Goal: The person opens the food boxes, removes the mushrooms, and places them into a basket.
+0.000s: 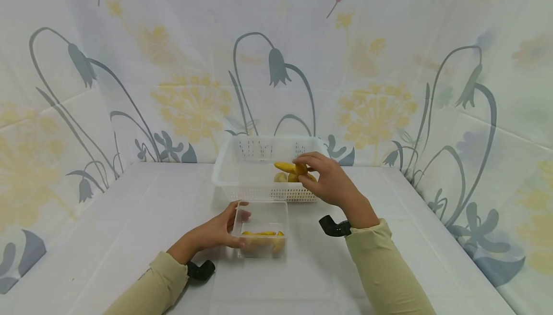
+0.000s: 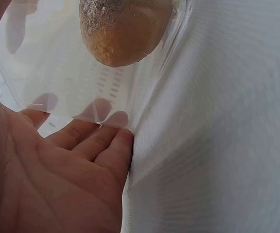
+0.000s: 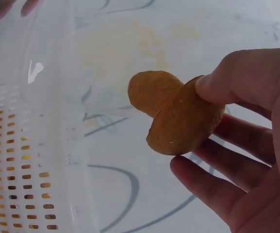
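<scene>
My right hand (image 1: 330,180) pinches a yellow-brown mushroom (image 3: 179,116) by its cap, thumb on one side and fingers on the other. It is held above the right part of a white perforated basket (image 1: 222,173), where several more mushrooms (image 1: 281,177) lie. My left hand (image 1: 220,231) grips the left side of a clear plastic box (image 1: 261,214), thumb near the front and fingertips behind the wall. Yellow mushrooms (image 1: 258,233) lie inside the box. One rounded mushroom (image 2: 125,34) shows through its wall in the left wrist view.
The box stands on a white-covered table (image 1: 328,276), just in front of the basket. A flower-printed curtain (image 1: 194,55) surrounds the table at the back and sides. Black wrist mounts (image 1: 334,227) sit on both forearms.
</scene>
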`<state>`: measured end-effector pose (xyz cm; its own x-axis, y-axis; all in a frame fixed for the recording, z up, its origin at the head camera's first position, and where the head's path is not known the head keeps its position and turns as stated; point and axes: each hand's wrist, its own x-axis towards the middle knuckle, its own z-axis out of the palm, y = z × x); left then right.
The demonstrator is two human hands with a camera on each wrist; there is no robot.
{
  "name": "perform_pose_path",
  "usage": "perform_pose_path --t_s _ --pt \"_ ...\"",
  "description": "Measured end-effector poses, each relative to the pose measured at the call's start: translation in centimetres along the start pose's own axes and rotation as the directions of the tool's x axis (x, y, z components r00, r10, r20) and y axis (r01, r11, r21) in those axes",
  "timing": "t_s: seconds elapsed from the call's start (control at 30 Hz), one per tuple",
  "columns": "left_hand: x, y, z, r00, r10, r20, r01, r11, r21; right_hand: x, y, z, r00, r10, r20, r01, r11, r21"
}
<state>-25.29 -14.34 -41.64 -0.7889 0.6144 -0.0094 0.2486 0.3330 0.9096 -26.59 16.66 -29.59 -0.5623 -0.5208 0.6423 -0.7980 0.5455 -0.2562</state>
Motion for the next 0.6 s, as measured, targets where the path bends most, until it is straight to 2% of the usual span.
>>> perform_pose_path --t_s 0.4,0.6 --pt "0.04 -0.20 -0.01 1.000 -0.013 -0.005 0.013 1.000 0.020 0.14 0.21 0.22 0.997 -0.002 -0.079 0.001 1.000 -0.013" --pt "-0.04 -0.01 0.03 1.000 -0.017 -0.010 0.017 0.999 0.030 0.17 0.19 0.12 0.988 0.003 -0.157 -0.008 1.000 -0.027"
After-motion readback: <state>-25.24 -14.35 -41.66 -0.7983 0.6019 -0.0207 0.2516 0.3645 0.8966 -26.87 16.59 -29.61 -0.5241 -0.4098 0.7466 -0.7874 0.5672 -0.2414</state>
